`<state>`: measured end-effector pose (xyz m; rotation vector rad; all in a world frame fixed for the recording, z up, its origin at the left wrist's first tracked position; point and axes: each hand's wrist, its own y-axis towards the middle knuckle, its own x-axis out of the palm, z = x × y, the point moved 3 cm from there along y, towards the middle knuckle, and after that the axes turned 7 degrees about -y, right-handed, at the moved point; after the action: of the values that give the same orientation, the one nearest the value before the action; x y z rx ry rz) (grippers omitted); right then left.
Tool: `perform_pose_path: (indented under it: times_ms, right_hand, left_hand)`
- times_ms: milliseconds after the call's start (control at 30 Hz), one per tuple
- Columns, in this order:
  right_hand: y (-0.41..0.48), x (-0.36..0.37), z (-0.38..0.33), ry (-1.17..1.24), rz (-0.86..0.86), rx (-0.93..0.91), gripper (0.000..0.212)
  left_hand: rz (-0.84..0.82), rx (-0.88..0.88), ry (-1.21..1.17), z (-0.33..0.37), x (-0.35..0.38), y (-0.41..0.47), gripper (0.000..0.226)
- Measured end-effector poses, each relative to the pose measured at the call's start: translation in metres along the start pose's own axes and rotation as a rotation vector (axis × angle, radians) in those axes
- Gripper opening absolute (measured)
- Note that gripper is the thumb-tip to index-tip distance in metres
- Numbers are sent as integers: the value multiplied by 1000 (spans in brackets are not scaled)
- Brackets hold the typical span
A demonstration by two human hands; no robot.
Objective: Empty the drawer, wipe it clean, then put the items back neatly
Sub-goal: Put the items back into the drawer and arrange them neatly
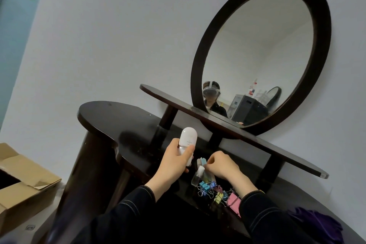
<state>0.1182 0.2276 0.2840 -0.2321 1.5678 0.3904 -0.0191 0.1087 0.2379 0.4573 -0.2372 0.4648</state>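
Observation:
My left hand [174,162] grips a white capsule-shaped bottle [188,138] and holds it upright above the dark wooden dressing table [122,125]. My right hand [221,166] has its fingers curled down among small items at the drawer's far end, pinching something pale blue that is mostly hidden. A small clear bottle with a white cap [198,176] lies just under the fingers. Several coloured binder clips [217,194] in blue, yellow and pink lie in a heap in the open drawer, whose dark inside is hard to make out.
A round dark-framed mirror [320,45] stands on a raised shelf [257,140] behind the drawer. An open cardboard box [23,184] sits on the floor at the left. A purple cloth [320,224] lies on the table top at the lower right.

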Motion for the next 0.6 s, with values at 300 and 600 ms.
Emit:
perform_pose_path:
  times_ms: [300, 600]
  right_hand:
    - [1, -4, -14, -107, -39, 126, 37]
    - [7, 6, -22, -56, -4, 229, 40]
  left_hand:
    - [-26, -10, 19, 2, 1, -2, 21]
    - [-10, -5, 23, 2, 1, -2, 23]
